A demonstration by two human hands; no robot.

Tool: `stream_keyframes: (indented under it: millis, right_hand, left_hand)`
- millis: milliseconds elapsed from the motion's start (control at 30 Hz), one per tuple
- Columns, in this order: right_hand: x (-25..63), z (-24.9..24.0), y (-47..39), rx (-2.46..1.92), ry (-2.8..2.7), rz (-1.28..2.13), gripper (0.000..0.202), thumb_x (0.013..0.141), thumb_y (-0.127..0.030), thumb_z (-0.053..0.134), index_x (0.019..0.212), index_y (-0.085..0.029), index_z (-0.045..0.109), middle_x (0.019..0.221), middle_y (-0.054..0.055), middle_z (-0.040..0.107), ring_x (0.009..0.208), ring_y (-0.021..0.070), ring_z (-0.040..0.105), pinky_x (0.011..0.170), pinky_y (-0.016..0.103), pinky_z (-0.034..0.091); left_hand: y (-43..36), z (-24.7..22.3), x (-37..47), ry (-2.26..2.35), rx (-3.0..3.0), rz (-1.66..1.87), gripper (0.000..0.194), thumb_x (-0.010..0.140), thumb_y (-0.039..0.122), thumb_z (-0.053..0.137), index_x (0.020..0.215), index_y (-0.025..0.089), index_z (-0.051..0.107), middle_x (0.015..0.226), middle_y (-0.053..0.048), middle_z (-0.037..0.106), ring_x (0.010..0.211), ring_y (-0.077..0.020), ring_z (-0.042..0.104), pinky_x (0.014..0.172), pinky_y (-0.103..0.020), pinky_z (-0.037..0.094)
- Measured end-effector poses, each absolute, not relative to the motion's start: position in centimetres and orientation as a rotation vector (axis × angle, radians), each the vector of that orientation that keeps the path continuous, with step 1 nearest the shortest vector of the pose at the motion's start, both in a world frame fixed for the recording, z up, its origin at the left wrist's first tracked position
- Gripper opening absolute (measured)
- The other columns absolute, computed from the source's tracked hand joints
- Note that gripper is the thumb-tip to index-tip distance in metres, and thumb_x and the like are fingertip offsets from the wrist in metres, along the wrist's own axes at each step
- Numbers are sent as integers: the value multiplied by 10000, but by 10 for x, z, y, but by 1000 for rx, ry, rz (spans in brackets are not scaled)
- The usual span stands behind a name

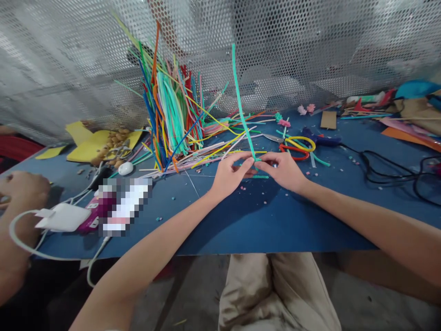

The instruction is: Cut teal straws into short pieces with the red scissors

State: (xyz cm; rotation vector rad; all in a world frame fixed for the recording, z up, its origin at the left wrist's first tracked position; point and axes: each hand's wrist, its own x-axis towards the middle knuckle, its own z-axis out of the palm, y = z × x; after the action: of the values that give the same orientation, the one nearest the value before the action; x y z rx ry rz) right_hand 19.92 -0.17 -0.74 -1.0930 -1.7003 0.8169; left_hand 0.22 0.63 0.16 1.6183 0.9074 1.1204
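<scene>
A long teal pipe cleaner (240, 99) rises almost straight up from between my hands, bent at its lower end. Around that lower end my left hand (234, 172) pinches with thumb and fingers. My right hand (280, 170) meets it from the other side, its fingertips closed on the same bent part. Under the fingers a short teal piece (260, 177) shows; whether it joins the long one is hidden. Just beyond my right hand lie scissors (298, 146) with yellow and orange handles.
A thick bunch of coloured pipe cleaners (172, 110) stands at the back left against a perforated metal panel (310, 46). A glue gun (322, 138) with a black cable lies right. At left are a phone (127, 207), a white charger (65, 217) and another person's hand (25, 188).
</scene>
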Motion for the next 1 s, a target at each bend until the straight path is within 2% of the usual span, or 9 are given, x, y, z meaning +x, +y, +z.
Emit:
stream_keyframes:
  millis: [100, 200, 333, 500, 667, 867, 1000]
  right_hand:
    - [197, -8, -2, -1083, -1856, 626, 215, 919, -344, 665, 802, -194, 765, 848, 41, 758, 796, 189, 634, 760, 331, 473]
    - [195, -11, -2, -1078, -1907, 569, 205, 932, -315, 652, 800, -203, 763, 885, 47, 765, 843, 197, 644, 791, 338, 470]
    - [196, -15, 0, -1092, -1945, 613, 209, 930, -351, 662, 837, -209, 785, 881, 45, 768, 807, 189, 631, 758, 334, 460]
    - [196, -15, 1, -1118, -1950, 680, 241, 936, -378, 644, 869, -197, 787, 835, 36, 753, 742, 173, 597, 718, 326, 450]
    - [196, -9, -4, -1125, -1906, 717, 315, 950, -469, 620, 889, -201, 776, 877, 38, 769, 798, 199, 639, 774, 342, 475]
    - [196, -9, -4, -1100, -1832, 909, 328, 906, -534, 669, 913, -227, 786, 878, 32, 775, 867, 242, 703, 832, 370, 530]
    - [196, -11, -3, -1061, -1787, 1051, 331, 878, -543, 702, 875, -221, 780, 854, 24, 763, 856, 239, 715, 831, 367, 551]
  left_hand:
    - [6, 3, 1, 936, 1547, 1026, 499, 852, 539, 770, 1180, 165, 737, 1201, -122, 752, 800, -215, 778, 751, -366, 672]
    - [6, 4, 0, 964, 1548, 987, 499, 843, 574, 765, 1114, 154, 763, 1117, -112, 776, 805, -228, 781, 720, -349, 670]
    - [6, 8, 1, 1010, 1532, 1000, 497, 856, 597, 740, 1084, 156, 774, 1060, -100, 785, 776, -223, 782, 696, -334, 670]
    - [7, 8, -2, 1013, 1541, 1020, 495, 845, 582, 757, 1086, 151, 785, 1074, -106, 788, 785, -232, 786, 741, -356, 674]
    - [13, 1, -7, 912, 1560, 986, 451, 802, 539, 818, 1051, 163, 808, 1103, -118, 785, 831, -238, 784, 812, -395, 670]
    - [16, 0, -8, 1002, 1671, 991, 372, 828, 540, 790, 987, 206, 828, 924, -75, 791, 748, -200, 738, 647, -312, 608]
    - [16, 3, -7, 1034, 1834, 1086, 307, 849, 498, 781, 915, 203, 836, 898, -66, 791, 838, -203, 715, 740, -311, 561]
